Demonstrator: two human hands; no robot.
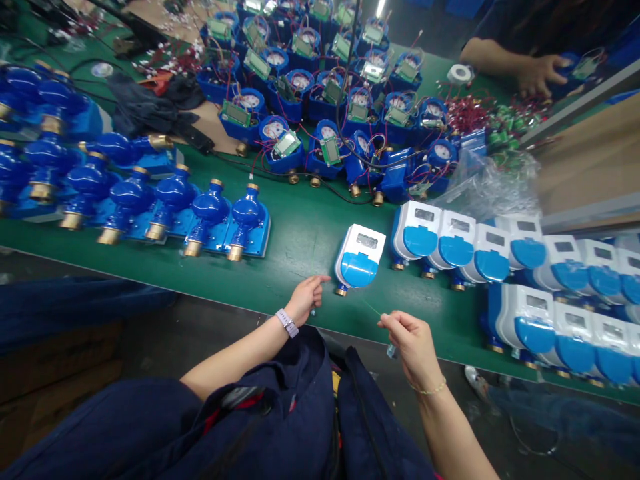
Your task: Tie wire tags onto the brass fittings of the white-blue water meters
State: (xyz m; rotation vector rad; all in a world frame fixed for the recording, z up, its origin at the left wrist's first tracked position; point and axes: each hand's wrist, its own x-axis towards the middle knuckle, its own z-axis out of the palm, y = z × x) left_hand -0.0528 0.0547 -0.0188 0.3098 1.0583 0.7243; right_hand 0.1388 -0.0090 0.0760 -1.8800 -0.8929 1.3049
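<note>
A white and blue water meter [359, 257] with a small display lies on the green table [300, 233] just in front of me. My left hand [306, 297] rests at the table's near edge, fingers pinched close to the meter's brass fitting. My right hand [407, 340] is closed in a pinch on a thin wire [373, 308] that runs up towards the meter, with a small clear seal piece below its fingers.
Finished white and blue meters [505, 250] are lined up on the right. Blue meter bodies with brass ends [165, 207] lie on the left. Open meters with circuit boards and red wires [325, 100] fill the back. Another person's hand [540, 73] works at the top right.
</note>
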